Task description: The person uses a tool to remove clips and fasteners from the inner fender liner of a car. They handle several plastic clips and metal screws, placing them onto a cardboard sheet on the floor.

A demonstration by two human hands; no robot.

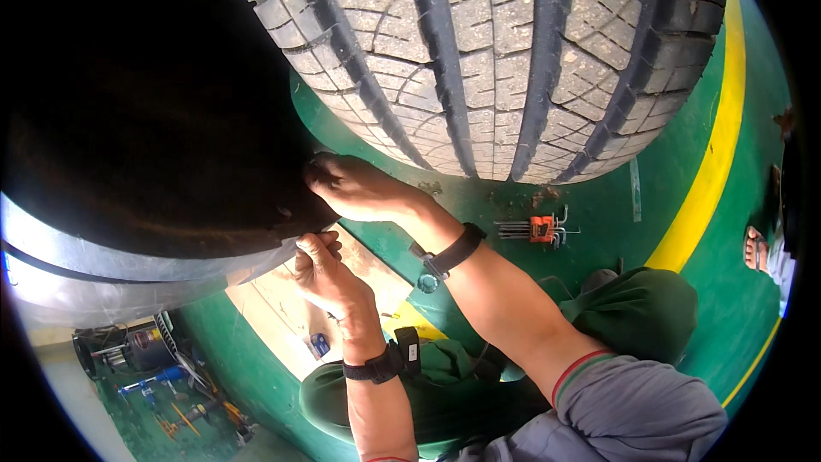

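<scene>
A large tyre (494, 51) with a worn, dusty tread fills the top of the view. To its left is the dark wheel arch (171, 145), bordered below by a silver body panel (137, 269). My left hand (323, 275) is closed, thumb and fingers pinched at the panel's right-hand end; what lies between them is hidden. Just above it, my right hand (363, 191) reaches to the arch's dark edge below the tyre. Its fingers are curled and partly lost in shadow, so I cannot make out what they grip.
An orange-held hex key set (540, 228) lies on the green floor under the tyre. Cardboard (274, 316) lies below my hands, with a small blue item (318, 345) on it. Assorted tools (175, 381) and a dark machine (128, 349) are at lower left. Another person's foot (755, 248) shows at right.
</scene>
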